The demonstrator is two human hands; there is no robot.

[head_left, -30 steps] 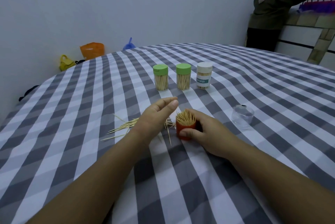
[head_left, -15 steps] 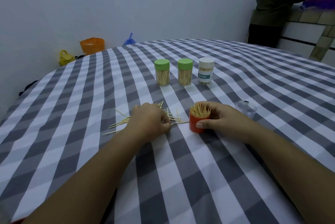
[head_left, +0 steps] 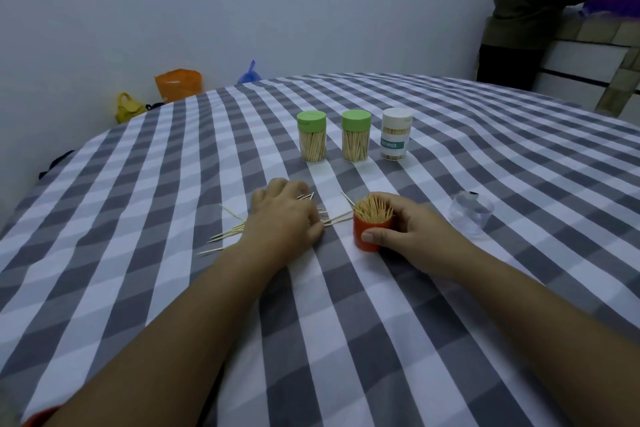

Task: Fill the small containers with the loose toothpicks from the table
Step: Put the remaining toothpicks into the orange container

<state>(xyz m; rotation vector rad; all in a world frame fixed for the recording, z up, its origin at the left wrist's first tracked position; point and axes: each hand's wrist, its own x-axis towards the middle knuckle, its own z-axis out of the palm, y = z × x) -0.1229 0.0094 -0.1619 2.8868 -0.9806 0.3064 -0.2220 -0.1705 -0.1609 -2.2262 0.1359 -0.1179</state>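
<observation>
Plenty of open checked tablecloth (head_left: 346, 340) near the edge, tighter up the middle

Three capped containers (head_left: 355, 141) line up at the back, a clear cup (head_left: 470, 215) sits off right, and loose toothpicks (head_left: 228, 231) clutter the left; wide gaps between.

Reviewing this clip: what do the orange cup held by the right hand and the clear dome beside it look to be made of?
Small orange cup: likely plastic, opaque with a smooth, matte, even colour. Clear dome-shaped cover: probably thin transparent plastic, since the checked cloth shows through; glass cannot be excluded.
</observation>
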